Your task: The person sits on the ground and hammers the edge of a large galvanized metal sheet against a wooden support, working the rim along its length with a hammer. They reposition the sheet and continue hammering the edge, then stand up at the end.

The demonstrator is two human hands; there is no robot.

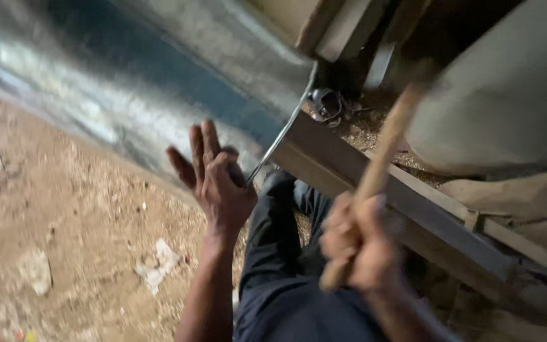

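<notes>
One wooden handle (pixel 375 177) slants up-right from hands (pixel 359 244).

Sheet-metal drum (pixel 159 82): silver-grey w/ blue reflected streak. Wooden handle (pixel 375 171): pale tan. Angle-iron bar (pixel 413 209): dull grey-brown. Trousers (pixel 286 278): dark navy. Dirt floor (pixel 64 234): reddish-brown, speckled w/ pale scraps. Big vessel (pixel 508 95): off-white grey.

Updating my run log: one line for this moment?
left hand: flat on metal sheet | right hand: grips wooden handle, blurred | steel bar: beneath
</notes>
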